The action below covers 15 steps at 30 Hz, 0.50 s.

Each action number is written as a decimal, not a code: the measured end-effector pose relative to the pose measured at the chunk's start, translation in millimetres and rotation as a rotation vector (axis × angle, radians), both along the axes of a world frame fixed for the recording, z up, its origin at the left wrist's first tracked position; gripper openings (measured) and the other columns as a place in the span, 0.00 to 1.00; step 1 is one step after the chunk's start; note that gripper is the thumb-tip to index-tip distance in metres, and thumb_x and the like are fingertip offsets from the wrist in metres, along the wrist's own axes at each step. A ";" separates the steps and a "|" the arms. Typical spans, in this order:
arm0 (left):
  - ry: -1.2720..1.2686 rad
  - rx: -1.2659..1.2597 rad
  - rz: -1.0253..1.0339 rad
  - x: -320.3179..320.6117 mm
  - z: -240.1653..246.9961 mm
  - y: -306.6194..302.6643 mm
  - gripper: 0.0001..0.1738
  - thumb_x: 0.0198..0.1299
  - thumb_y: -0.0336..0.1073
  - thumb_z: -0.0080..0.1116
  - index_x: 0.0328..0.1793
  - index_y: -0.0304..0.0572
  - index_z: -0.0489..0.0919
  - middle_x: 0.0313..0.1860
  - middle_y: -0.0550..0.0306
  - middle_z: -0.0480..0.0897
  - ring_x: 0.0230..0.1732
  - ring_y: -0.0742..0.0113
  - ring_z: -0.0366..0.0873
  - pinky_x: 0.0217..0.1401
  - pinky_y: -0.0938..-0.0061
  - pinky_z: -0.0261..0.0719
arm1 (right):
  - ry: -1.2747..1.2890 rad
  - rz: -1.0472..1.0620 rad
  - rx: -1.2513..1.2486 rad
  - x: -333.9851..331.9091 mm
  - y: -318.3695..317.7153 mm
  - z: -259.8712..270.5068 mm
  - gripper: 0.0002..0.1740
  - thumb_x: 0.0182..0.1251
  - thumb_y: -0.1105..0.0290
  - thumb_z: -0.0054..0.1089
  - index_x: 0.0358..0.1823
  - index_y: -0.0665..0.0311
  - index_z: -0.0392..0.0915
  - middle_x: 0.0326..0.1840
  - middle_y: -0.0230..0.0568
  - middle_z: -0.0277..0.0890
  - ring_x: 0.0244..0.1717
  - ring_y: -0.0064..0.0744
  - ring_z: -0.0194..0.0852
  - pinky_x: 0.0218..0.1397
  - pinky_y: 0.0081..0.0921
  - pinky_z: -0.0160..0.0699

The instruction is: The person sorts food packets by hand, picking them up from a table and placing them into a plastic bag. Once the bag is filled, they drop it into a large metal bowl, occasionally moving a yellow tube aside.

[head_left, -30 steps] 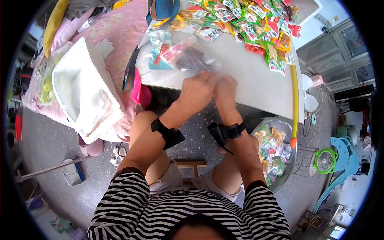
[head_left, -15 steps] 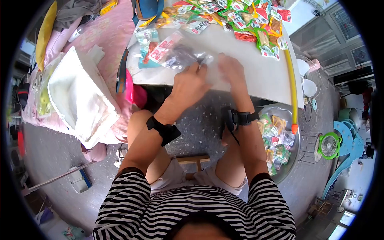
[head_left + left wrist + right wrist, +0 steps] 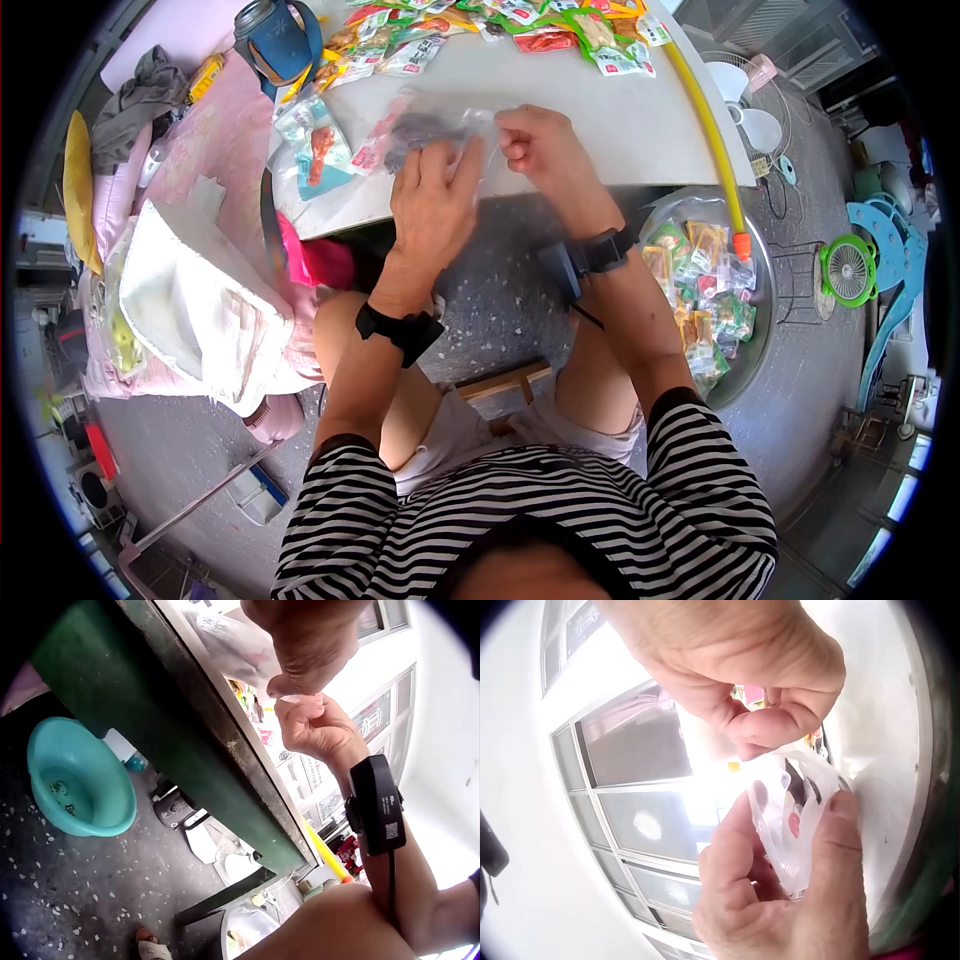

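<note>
A clear plastic bag [image 3: 425,128] with dark contents and a red-and-white label is held low over the front of the white table [image 3: 640,150]. My left hand [image 3: 435,200] grips it near its mouth; in the right wrist view the left thumb and fingers [image 3: 739,855] lie on opposite sides of the spread mouth. Curled fingers of my right hand [image 3: 548,150] pinch at the bag's upper edge, with a sliver of plastic between the hands in the left wrist view. Left of the bag lies a teal-and-clear packet [image 3: 318,150] with reddish food.
Many colourful snack packets [image 3: 600,45] cover the table's far side, beside a blue bottle [image 3: 275,45] in a carrier. A metal basin [image 3: 745,345] of packets stands at right below a yellow tube [image 3: 700,100]. At left is a white foam box [image 3: 190,290]; a teal tub [image 3: 82,780] sits on the floor.
The hands were together at the bag's end, then the right hand moved off to the right; now it is back at the bag's edge. The head view has shifted.
</note>
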<state>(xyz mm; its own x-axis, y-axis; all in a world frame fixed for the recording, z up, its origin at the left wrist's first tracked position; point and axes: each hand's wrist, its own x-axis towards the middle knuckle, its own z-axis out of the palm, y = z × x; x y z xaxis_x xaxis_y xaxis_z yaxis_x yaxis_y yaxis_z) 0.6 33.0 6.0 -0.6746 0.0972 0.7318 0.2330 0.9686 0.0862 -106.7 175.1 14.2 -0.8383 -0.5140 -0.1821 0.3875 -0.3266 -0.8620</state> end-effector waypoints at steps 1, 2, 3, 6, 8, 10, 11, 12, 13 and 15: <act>0.030 0.014 -0.026 -1.0 -2.3 -1.5 0.30 0.40 0.28 0.70 0.56 0.45 0.81 0.37 0.56 0.72 0.34 0.57 0.73 0.33 0.66 0.74 | -0.024 0.008 -0.017 1.2 2.3 2.7 0.10 0.60 0.65 0.64 0.30 0.66 0.77 0.22 0.35 0.76 0.19 0.19 0.68 0.20 0.16 0.64; 0.061 0.029 -0.052 -2.2 -4.8 -3.4 0.28 0.41 0.27 0.68 0.54 0.45 0.82 0.36 0.56 0.73 0.34 0.57 0.73 0.32 0.67 0.74 | -0.002 0.009 0.050 1.9 5.9 7.1 0.14 0.61 0.61 0.63 0.31 0.66 0.77 0.21 0.36 0.75 0.18 0.19 0.67 0.19 0.16 0.63; 0.090 0.046 -0.078 -2.5 -4.9 -2.7 0.26 0.41 0.26 0.67 0.53 0.44 0.83 0.35 0.57 0.73 0.34 0.57 0.73 0.32 0.67 0.73 | 0.018 0.008 0.118 3.0 9.7 12.7 0.18 0.62 0.56 0.63 0.31 0.67 0.77 0.21 0.36 0.75 0.17 0.20 0.67 0.18 0.16 0.63; 0.111 0.096 -0.082 -0.9 -1.2 -1.5 0.23 0.41 0.22 0.64 0.48 0.43 0.84 0.34 0.56 0.74 0.34 0.57 0.74 0.33 0.66 0.74 | 0.042 0.037 0.313 6.1 21.9 19.8 0.30 0.62 0.42 0.59 0.31 0.69 0.77 0.19 0.40 0.76 0.15 0.21 0.68 0.16 0.16 0.64; 0.106 0.103 -0.097 -0.2 -0.7 -1.7 0.22 0.41 0.21 0.63 0.47 0.42 0.84 0.34 0.55 0.75 0.34 0.56 0.75 0.33 0.66 0.75 | 0.023 0.127 0.428 13.7 29.6 21.1 0.37 0.62 0.35 0.55 0.33 0.70 0.77 0.20 0.42 0.77 0.16 0.23 0.71 0.16 0.16 0.66; 0.071 0.079 -0.102 -0.5 -3.4 -1.5 0.20 0.44 0.23 0.65 0.47 0.43 0.84 0.34 0.55 0.75 0.34 0.56 0.75 0.34 0.65 0.75 | -0.022 0.270 0.525 24.3 25.9 19.9 0.41 0.62 0.31 0.51 0.38 0.71 0.77 0.22 0.43 0.79 0.18 0.24 0.74 0.18 0.17 0.69; 0.056 0.067 -0.116 -1.3 -5.4 -1.0 0.19 0.45 0.24 0.66 0.47 0.43 0.84 0.34 0.55 0.75 0.35 0.56 0.75 0.34 0.65 0.75 | -0.021 0.270 0.457 29.0 22.5 12.1 0.40 0.62 0.33 0.53 0.38 0.73 0.78 0.23 0.45 0.80 0.18 0.25 0.76 0.18 0.17 0.72; 0.028 0.058 -0.133 -0.5 -3.5 1.9 0.18 0.46 0.27 0.68 0.47 0.43 0.84 0.35 0.55 0.75 0.35 0.56 0.75 0.35 0.65 0.75 | -0.018 0.268 0.388 33.9 17.7 -0.2 0.40 0.63 0.34 0.54 0.39 0.74 0.78 0.25 0.46 0.81 0.19 0.27 0.78 0.17 0.18 0.74; 0.002 0.046 -0.150 1.3 -0.6 4.2 0.18 0.47 0.29 0.69 0.48 0.43 0.84 0.35 0.55 0.75 0.36 0.56 0.75 0.36 0.65 0.75 | 0.009 0.202 0.318 37.5 11.2 -14.0 0.36 0.64 0.39 0.57 0.38 0.74 0.79 0.24 0.46 0.81 0.18 0.26 0.78 0.17 0.17 0.74; -0.051 0.006 -0.161 2.2 -0.7 4.1 0.21 0.45 0.35 0.73 0.49 0.45 0.84 0.35 0.55 0.74 0.37 0.56 0.75 0.37 0.64 0.76 | 0.060 0.107 0.244 36.5 4.3 -23.4 0.28 0.65 0.47 0.60 0.35 0.73 0.80 0.23 0.44 0.80 0.17 0.26 0.78 0.16 0.17 0.74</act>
<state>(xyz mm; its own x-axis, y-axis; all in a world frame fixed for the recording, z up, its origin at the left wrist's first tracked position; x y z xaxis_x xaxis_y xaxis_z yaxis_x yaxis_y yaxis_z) 2.8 37.1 5.2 -0.6870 0.2031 0.6977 0.3804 0.9186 0.1073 -70.3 179.4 -9.2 -0.7945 -0.5471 -0.2634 0.3546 -0.0660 -0.9327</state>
